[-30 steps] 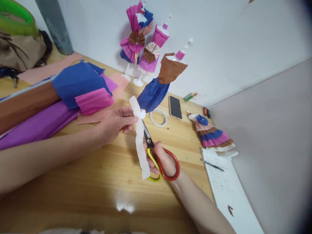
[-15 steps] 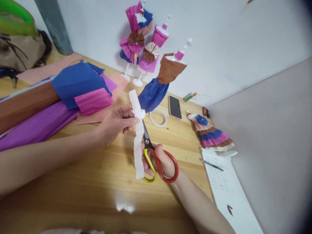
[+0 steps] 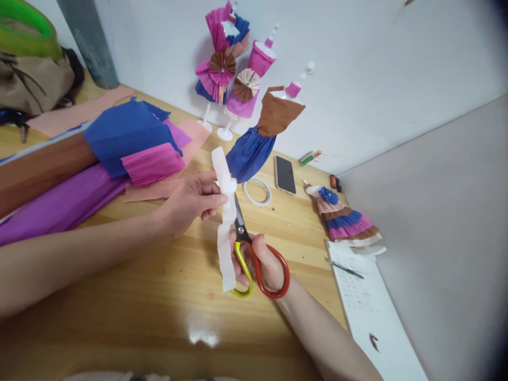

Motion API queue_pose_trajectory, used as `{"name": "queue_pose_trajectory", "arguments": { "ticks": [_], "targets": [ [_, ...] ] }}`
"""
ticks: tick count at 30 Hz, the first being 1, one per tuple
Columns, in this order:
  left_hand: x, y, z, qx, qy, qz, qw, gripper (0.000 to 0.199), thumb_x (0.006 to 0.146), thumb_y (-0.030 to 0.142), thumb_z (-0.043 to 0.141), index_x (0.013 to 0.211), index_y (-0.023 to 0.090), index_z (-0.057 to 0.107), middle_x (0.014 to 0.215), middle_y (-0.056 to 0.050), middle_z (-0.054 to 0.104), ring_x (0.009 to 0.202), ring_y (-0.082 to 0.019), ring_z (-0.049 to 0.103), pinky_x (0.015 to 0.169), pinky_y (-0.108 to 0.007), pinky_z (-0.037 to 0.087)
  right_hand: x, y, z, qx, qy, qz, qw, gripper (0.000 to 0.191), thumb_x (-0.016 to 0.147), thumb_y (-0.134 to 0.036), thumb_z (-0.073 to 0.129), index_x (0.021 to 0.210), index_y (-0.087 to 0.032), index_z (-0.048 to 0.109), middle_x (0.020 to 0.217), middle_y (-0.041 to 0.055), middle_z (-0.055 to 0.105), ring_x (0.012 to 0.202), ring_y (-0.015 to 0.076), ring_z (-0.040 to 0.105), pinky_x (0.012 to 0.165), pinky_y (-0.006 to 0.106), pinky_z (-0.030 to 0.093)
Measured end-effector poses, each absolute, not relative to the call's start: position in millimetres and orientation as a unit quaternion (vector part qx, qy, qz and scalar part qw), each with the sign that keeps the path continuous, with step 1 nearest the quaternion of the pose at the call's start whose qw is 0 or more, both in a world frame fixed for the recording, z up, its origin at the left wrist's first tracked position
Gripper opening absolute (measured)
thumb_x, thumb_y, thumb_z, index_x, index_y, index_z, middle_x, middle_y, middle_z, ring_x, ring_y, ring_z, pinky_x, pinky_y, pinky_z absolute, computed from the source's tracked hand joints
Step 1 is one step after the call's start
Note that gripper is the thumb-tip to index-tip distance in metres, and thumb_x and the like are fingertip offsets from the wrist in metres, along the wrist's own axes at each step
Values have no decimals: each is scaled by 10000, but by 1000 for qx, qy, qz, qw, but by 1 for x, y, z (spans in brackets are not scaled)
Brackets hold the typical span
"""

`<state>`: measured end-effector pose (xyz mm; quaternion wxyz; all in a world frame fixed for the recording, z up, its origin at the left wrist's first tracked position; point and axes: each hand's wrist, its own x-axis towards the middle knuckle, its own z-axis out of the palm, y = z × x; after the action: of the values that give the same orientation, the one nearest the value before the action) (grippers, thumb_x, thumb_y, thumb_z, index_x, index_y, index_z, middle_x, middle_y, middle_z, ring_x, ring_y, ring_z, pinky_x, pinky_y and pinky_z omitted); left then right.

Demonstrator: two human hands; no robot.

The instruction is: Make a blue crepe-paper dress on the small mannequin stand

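Note:
My left hand (image 3: 192, 201) pinches a narrow white paper strip (image 3: 227, 254) near its upper part, and the strip hangs down toward me. Scissors (image 3: 241, 230) with one yellow and one red handle are in my right hand (image 3: 268, 264), thumb through the red loop. Their dark blades point up, right beside the strip, and are partly hidden behind it. Behind the strip stands a dress form (image 3: 280, 114) in a brown paper top and blue skirt; its white base shows near my left fingertips. A roll of white tape (image 3: 257, 192) lies just to the right.
Folded blue paper (image 3: 130, 135), pink paper (image 3: 153, 164) and long purple paper (image 3: 79, 198) lie at the left. Two dressed forms (image 3: 222, 71) stand by the wall. A phone (image 3: 284, 174), a striped paper dress (image 3: 349, 219) and a written sheet (image 3: 369, 312) are at the right.
The paper strip has shifted very slightly to the right with my left hand. My right hand and the scissors have barely moved.

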<state>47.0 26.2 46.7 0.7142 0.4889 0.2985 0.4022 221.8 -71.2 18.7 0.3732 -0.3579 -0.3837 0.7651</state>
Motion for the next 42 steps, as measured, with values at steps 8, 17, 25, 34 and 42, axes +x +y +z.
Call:
{"name": "queue_pose_trajectory", "arguments": {
  "ticks": [8, 17, 25, 34, 42],
  "targets": [
    [47, 26, 43, 500, 285, 390, 719, 119, 759, 138, 679, 869, 131, 633, 592, 63, 569, 428, -28, 428, 392, -151, 303, 220, -71, 23, -355, -356, 783, 365, 664, 738, -861, 507, 846, -206, 514, 550, -89, 418, 352, 45, 301, 343, 174, 239],
    [47, 27, 42, 498, 296, 395, 713, 115, 763, 127, 683, 871, 133, 644, 577, 73, 542, 435, -29, 427, 391, -149, 302, 216, -71, 25, -351, -364, 781, 367, 684, 708, -890, 488, 760, -208, 475, 497, -112, 355, 319, 30, 246, 311, 157, 219],
    [48, 26, 41, 490, 294, 380, 727, 233, 751, 129, 693, 978, 148, 642, 613, 68, 578, 445, -35, 440, 397, -152, 308, 218, -71, 21, -329, -352, 793, 374, 684, 725, -866, 520, 830, -190, 514, 558, -55, 522, 344, 52, 363, 335, 177, 258],
    [48, 24, 38, 505, 293, 358, 729, 171, 754, 160, 707, 905, 141, 629, 638, 49, 588, 459, -38, 457, 393, -150, 317, 218, -71, 20, -336, -387, 773, 374, 728, 758, -889, 419, 879, -184, 556, 561, -50, 494, 346, 66, 359, 339, 192, 264],
    [48, 24, 37, 511, 288, 352, 729, 120, 753, 145, 697, 836, 145, 611, 626, 46, 583, 448, -33, 452, 391, -148, 315, 220, -71, 22, -344, -367, 783, 366, 683, 753, -882, 444, 789, -202, 504, 544, -87, 377, 340, 35, 246, 327, 172, 201]
  ]
}}
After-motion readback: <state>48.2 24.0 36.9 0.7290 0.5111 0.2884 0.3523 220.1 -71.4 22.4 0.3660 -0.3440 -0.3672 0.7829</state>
